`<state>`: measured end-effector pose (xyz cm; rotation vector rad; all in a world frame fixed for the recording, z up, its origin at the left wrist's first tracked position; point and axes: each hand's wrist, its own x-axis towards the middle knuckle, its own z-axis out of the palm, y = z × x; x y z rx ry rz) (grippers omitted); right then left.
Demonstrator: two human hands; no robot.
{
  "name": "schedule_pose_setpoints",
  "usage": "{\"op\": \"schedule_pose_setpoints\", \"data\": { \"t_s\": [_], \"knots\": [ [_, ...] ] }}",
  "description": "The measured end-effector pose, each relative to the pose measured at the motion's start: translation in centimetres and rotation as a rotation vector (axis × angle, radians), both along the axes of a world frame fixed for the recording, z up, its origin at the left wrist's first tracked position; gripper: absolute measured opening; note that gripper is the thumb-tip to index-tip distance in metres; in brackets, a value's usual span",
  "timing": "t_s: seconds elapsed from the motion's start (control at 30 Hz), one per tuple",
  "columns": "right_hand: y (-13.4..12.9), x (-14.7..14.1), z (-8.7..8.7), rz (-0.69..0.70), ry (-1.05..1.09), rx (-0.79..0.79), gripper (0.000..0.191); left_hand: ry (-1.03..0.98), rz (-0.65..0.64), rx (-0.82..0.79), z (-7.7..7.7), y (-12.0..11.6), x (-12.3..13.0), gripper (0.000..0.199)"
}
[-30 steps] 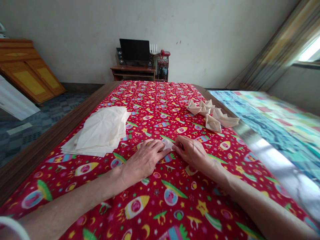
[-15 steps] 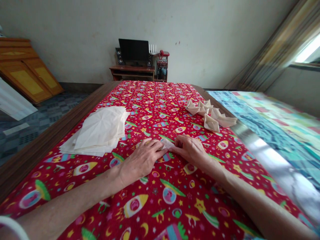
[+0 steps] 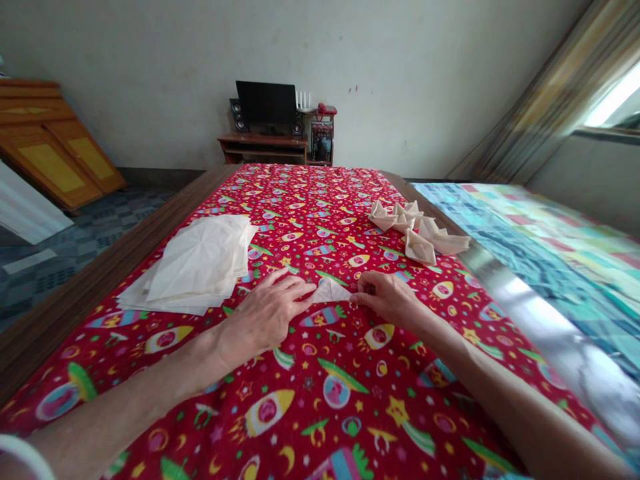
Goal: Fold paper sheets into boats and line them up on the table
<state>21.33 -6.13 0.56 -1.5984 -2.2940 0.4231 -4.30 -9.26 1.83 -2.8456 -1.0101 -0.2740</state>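
A small folded white paper triangle (image 3: 331, 291) lies on the red patterned cloth (image 3: 320, 373), between my two hands. My left hand (image 3: 273, 303) pinches its left corner between thumb and fingers. The right corner is in the closed fingers of my right hand (image 3: 383, 293). To the left sits a stack of creased white paper sheets (image 3: 200, 260). Several folded paper boat-like shapes (image 3: 420, 247) are grouped on the cloth beyond my right hand.
The table's brown wooden edge (image 3: 100, 273) runs along the left. Against the far wall, a small desk (image 3: 265, 139) bears a monitor (image 3: 267, 103) and speakers. A bed with a blue patterned cover (image 3: 500, 233) is at the right, an orange cabinet (image 3: 55, 147) at the left.
My left hand has slid left along the paper, and more of the folded triangle shows between my hands. My right hand has barely moved. The view has shifted slightly.
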Motion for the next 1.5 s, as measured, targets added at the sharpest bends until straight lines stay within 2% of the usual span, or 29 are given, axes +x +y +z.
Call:
{"op": "schedule_pose_setpoints", "data": {
  "t_s": [0.1, 0.2, 0.3, 0.37, 0.5, 0.77, 0.97, 1.07, 1.23, 1.37, 1.5],
  "knots": [
    [-0.3, -0.1, 0.1, -0.007, -0.006, -0.013, 0.019, -0.018, 0.003, -0.011, 0.2, 0.2, -0.2, 0.04],
    [-0.9, -0.4, -0.1, 0.008, 0.011, 0.101, 0.009, -0.06, -0.029, -0.021, 0.0, 0.5, -0.1, 0.038],
    [-1.5, -1.2, -0.3, 0.216, -0.05, 0.328, 0.021, -0.151, -0.037, -0.062, -0.4, 0.8, 0.1, 0.039],
    [-1.7, -1.7, -0.3, 0.343, -0.17, 0.403, 0.024, -0.225, -0.019, -0.085, -0.9, 1.0, 0.3, 0.038],
    [-1.4, -2.6, 0.0, 0.376, -0.286, 0.412, 0.019, -0.34, 0.046, -0.094, -1.7, 1.4, 0.4, 0.034],
    [-0.7, -2.2, -0.2, 0.419, -0.177, 0.423, 0.019, -0.428, 0.064, -0.114, -2.2, 1.5, 0.8, 0.032],
    [-1.5, -2.7, 0.1, 0.504, -0.363, 0.551, 0.024, -0.414, 0.067, -0.107, -2.3, 1.4, 0.9, 0.03],
    [-1.9, -3.3, 0.3, 0.467, -0.447, 0.608, 0.028, -0.424, 0.066, -0.118, -2.4, 1.5, 0.9, 0.03],
    [-2.1, -3.9, 0.8, 0.391, -0.507, 0.577, 0.022, -0.487, 0.076, -0.145, -2.6, 1.7, 1.1, 0.031],
    [-1.9, -3.7, 0.5, 0.319, -0.491, 0.617, 0.016, -0.596, 0.191, -0.157, -2.4, 1.5, 1.5, 0.031],
    [-1.8, -3.7, 0.0, 0.211, -0.391, 0.667, 0.019, -0.628, 0.243, -0.298, -2.1, 0.7, 2.2, 0.049]
  ]
}}
